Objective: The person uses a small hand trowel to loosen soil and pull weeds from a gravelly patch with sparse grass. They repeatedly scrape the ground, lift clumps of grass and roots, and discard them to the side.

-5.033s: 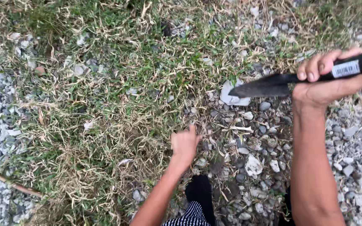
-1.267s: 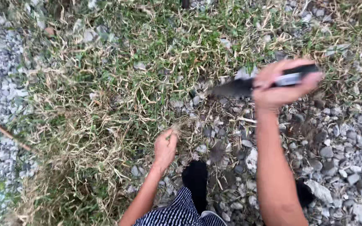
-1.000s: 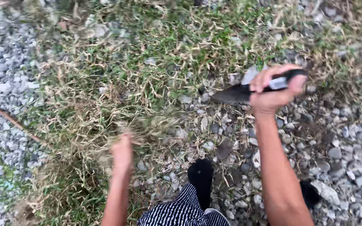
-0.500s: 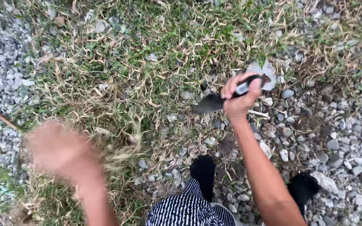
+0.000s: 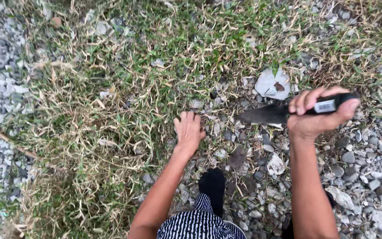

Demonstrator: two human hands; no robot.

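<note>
- Left hand (image 5: 189, 130) is lying flat, fingers released, at the grass (image 5: 111, 110) edge.
- Right hand (image 5: 317, 117) is gripping a knife (image 5: 266, 114), blade pointing left over gravel (image 5: 261, 155).

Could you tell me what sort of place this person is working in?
Outdoors, probably a rough yard edge or roadside verge. Patchy grass grows through grey gravel, with a flat pale stone among it. The left hand rests at the grass edge; the right hand holds a dark knife.
</note>
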